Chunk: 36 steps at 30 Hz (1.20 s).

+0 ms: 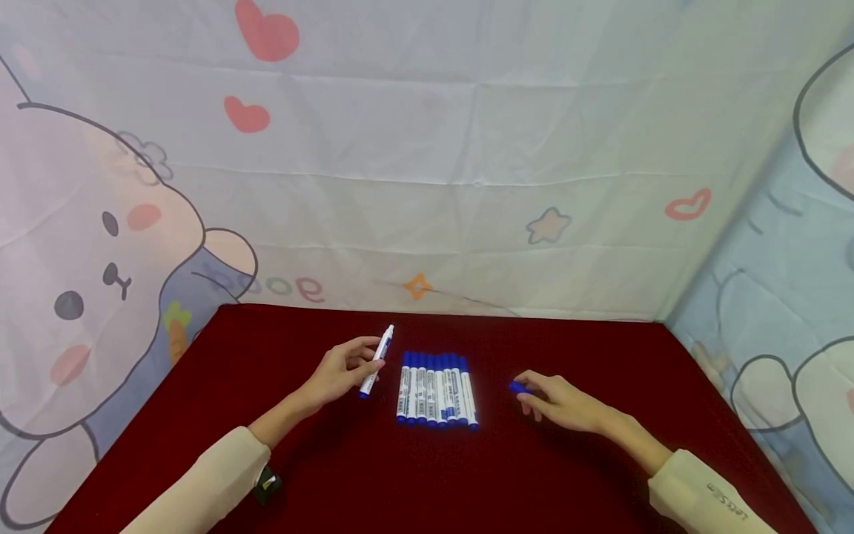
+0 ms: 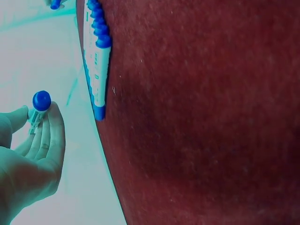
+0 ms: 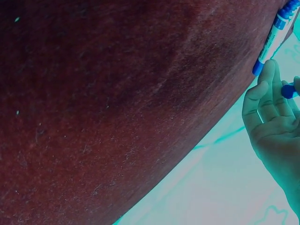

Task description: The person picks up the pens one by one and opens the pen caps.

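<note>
My left hand point(image 1: 343, 371) pinches a white marker point(image 1: 376, 362) between thumb and fingers, tilted over the table. Its white upper end has no cap on it; the blue lower end point(image 2: 41, 101) faces the left wrist view. Off to the right, my right hand point(image 1: 563, 402) holds a small blue marker cap point(image 1: 518, 387) at its fingertips. Between the hands, several white markers with blue caps point(image 1: 437, 389) lie side by side in a row, caps toward the far edge. The left wrist view shows the near end of that row point(image 2: 101, 77).
Dark red cloth point(image 1: 400, 482) covers the table. A pale curtain with cartoon prints point(image 1: 467, 148) hangs behind the table's far edge and along both sides. On the left wrist sits a small black device point(image 1: 268, 486).
</note>
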### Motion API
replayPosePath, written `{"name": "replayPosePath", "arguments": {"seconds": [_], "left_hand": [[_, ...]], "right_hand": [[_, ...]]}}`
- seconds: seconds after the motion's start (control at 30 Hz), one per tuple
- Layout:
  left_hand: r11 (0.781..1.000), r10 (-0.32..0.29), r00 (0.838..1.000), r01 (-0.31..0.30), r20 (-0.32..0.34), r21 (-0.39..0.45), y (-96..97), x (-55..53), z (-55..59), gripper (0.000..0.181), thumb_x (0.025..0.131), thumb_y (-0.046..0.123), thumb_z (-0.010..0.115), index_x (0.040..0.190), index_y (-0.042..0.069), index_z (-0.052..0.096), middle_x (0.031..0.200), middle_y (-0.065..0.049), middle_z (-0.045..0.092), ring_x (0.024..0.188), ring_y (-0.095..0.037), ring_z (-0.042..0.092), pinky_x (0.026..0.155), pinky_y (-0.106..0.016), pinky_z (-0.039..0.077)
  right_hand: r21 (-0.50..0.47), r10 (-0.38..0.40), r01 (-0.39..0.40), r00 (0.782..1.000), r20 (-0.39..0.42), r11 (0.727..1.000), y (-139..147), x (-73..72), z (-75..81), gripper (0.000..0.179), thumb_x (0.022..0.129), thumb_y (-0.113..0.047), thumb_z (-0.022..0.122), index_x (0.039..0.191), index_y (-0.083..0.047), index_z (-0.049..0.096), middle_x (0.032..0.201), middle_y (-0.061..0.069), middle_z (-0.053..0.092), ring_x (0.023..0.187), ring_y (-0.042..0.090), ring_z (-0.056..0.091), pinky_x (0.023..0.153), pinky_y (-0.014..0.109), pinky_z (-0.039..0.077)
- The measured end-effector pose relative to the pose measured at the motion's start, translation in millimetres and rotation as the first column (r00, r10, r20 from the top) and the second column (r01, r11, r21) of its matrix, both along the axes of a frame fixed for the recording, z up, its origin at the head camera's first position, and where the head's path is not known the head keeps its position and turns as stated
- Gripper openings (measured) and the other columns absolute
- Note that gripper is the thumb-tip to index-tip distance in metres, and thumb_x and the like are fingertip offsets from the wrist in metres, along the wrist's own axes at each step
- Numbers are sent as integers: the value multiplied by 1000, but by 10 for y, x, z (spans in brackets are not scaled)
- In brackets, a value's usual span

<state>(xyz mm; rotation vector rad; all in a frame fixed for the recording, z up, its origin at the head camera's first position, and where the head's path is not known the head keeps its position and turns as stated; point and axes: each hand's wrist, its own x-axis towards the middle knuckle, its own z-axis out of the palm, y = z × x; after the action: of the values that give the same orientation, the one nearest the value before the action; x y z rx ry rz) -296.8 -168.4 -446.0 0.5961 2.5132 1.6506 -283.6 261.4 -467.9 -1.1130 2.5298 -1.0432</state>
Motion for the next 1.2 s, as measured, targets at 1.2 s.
{"name": "replayPosePath", "arguments": {"seconds": [1.2], "left_hand": [[900, 339, 939, -343, -63, -270, -382, -761, -392, 46, 94, 15, 75, 128, -12, 60, 101, -25, 67, 67, -15, 63, 56, -25, 54]], "right_hand": [[5, -33, 33, 998, 50, 999, 5, -30, -61, 28, 107, -19, 53, 127, 0, 53, 89, 4, 73, 75, 8, 67, 68, 25, 57]]}}
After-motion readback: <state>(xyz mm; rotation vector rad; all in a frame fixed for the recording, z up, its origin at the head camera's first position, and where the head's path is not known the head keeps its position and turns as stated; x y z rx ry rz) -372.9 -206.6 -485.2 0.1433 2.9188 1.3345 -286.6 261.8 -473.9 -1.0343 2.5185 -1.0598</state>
